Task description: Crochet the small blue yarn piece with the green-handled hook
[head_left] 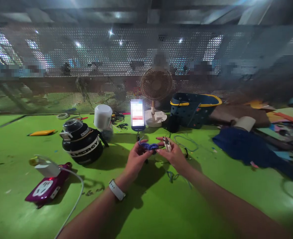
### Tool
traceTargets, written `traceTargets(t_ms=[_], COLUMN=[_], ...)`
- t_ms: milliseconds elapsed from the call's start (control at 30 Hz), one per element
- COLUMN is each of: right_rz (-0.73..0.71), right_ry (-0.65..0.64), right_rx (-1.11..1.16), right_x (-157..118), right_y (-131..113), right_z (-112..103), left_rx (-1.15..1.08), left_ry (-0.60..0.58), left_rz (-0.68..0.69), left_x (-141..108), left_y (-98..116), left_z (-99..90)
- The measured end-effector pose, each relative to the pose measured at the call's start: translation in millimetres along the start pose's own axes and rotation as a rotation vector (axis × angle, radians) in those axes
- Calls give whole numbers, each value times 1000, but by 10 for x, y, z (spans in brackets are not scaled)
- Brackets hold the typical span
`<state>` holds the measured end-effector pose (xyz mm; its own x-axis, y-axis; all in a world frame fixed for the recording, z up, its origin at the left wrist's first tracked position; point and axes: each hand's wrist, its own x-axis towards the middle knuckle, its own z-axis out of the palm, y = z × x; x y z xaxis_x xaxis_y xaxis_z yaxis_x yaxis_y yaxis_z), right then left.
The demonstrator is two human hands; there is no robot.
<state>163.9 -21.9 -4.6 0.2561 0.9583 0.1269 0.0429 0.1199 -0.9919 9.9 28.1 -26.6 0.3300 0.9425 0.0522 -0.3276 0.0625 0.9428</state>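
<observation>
A small blue knotted cord piece [150, 146] is stretched between my two hands above the green table. My left hand [138, 156], with a white wristband below it, pinches the left end of the cord piece. My right hand [175, 157] pinches its right end with thumb and fingers. Tucked in the right hand is a small white tool with dark pointed tips [166, 145]; its exact kind is unclear. Light blue-green cord [172, 176] lies on the table under my right wrist, and another loop of it [187, 142] lies farther back.
A lit phone [137, 114] stands ahead, with a fan [156, 84] behind it. To the left are a black jug [82, 142], a white tub [103, 116] and a purple power strip [45, 189]. At right are a dark basket [195, 109], navy cloth [241, 146] and paper scraps.
</observation>
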Motion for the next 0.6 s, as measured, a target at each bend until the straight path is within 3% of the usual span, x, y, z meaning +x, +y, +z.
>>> traceTargets(t_ms=[167,367,600], right_rz=[1,41,57], right_ry=[15,158,176], right_rx=[32,70,53], right_x=[-6,79,109], right_y=[-39,27,50], right_z=[-19,-37,-67], left_rx=[35,58,61], left_ry=[30,65,69], left_rz=[2,-38,-72], left_x=[5,-2,-8], left_y=[22,22,-32], left_z=[2,-13,-21])
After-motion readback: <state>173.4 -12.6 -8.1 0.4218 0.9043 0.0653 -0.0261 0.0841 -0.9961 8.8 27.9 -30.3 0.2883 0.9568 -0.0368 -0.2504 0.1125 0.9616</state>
